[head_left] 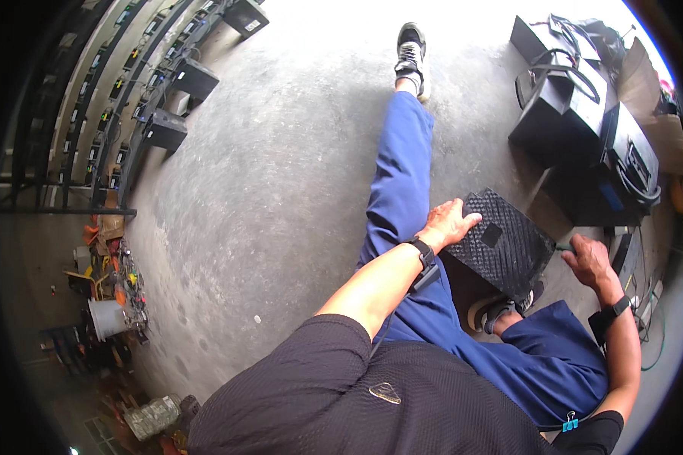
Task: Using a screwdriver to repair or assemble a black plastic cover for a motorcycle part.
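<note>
A black rectangular box with a textured, checkered face and a small dark square sits between my legs, slightly tilted. My left hand grips its upper left edge with curled fingers. At the box's right side my right hand is closed on a slim green item, possibly a handle, whose far end I cannot make out. My outstretched left leg lies left of the box, and my bent right leg is below it.
Large black boxes with cables stand upper right, with cables trailing below. A rack of small devices runs along the upper left, black cases along its side. A white bucket and loose clutter lie lower left on the concrete floor.
</note>
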Demonstrator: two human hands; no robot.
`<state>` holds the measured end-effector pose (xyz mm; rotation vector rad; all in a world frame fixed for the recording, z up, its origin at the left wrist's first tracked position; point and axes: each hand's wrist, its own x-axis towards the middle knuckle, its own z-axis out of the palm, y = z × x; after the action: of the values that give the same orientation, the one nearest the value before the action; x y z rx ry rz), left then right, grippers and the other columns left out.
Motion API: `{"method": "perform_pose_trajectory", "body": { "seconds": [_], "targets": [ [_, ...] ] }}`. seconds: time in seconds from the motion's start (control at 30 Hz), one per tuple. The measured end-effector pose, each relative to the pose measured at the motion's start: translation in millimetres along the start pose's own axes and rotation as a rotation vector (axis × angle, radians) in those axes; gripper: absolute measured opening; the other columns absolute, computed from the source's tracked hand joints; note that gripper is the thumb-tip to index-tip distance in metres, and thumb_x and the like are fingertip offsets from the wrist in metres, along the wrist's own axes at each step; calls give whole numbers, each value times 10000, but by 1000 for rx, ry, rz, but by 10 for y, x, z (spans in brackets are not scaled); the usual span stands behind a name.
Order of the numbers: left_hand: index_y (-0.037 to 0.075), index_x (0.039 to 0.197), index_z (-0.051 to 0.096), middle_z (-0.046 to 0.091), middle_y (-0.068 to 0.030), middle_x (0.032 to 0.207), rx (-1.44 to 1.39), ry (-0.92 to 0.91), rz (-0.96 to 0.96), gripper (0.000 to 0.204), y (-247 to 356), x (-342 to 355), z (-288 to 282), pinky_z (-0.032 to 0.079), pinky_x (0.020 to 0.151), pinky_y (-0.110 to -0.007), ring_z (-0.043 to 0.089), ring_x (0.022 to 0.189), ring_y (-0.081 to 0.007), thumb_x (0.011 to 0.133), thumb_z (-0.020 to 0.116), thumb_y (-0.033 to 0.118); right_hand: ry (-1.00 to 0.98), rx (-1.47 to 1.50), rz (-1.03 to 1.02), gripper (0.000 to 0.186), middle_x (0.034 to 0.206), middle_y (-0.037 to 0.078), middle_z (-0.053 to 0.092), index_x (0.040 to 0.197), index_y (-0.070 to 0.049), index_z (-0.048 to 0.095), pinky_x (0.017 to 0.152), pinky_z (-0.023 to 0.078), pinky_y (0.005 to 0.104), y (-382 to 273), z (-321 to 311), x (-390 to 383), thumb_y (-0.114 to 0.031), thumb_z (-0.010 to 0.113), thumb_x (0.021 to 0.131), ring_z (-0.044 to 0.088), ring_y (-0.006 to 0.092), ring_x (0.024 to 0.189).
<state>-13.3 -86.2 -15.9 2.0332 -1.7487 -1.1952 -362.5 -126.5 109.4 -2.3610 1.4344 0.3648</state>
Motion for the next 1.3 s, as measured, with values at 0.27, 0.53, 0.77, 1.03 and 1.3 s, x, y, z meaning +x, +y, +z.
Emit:
{"method": "perform_pose_trajectory", "body": {
  "seconds": [0.27,0.53,0.77,1.03,1.3],
  "targets": [
    [-39,1128,581,619,-283,1170,6,1,1,645,83,-22,-5,447,981,-482,572,1141,-436,891,589,560,-61,21,-53,338,840,193,662,1041,-69,548,724,496,504,55,70,-30,-148,745,779,638,416,838],
    [-40,1040,631,667,-294,1040,113,1,17,635,170,44,-96,505,864,-490,641,1030,-432,816,687,551,-27,-34,-59,280,768,184,655,971,-58,505,672,490,523,146,73,-14,-233,682,845,643,424,795],
    [-35,1026,634,676,-278,1039,217,13,-21,594,338,129,-35,498,892,-466,647,1032,-413,793,704,507,-33,-35,-19,260,797,193,678,946,-33,540,712,513,510,196,41,-12,-243,662,853,658,415,833],
    [15,1117,637,683,-231,1097,221,-6,6,547,383,234,-122,491,922,-443,638,1084,-373,801,708,455,-38,-63,17,272,791,203,679,917,-21,563,731,520,508,160,17,-36,-261,670,846,661,415,820],
    [-14,1268,591,663,-221,1171,107,231,303,600,476,-62,-367,478,979,-403,625,1131,-350,818,747,351,-11,19,-129,223,949,180,651,1036,-47,589,803,514,490,84,21,-58,-78,599,815,637,395,966]
  ]
}}
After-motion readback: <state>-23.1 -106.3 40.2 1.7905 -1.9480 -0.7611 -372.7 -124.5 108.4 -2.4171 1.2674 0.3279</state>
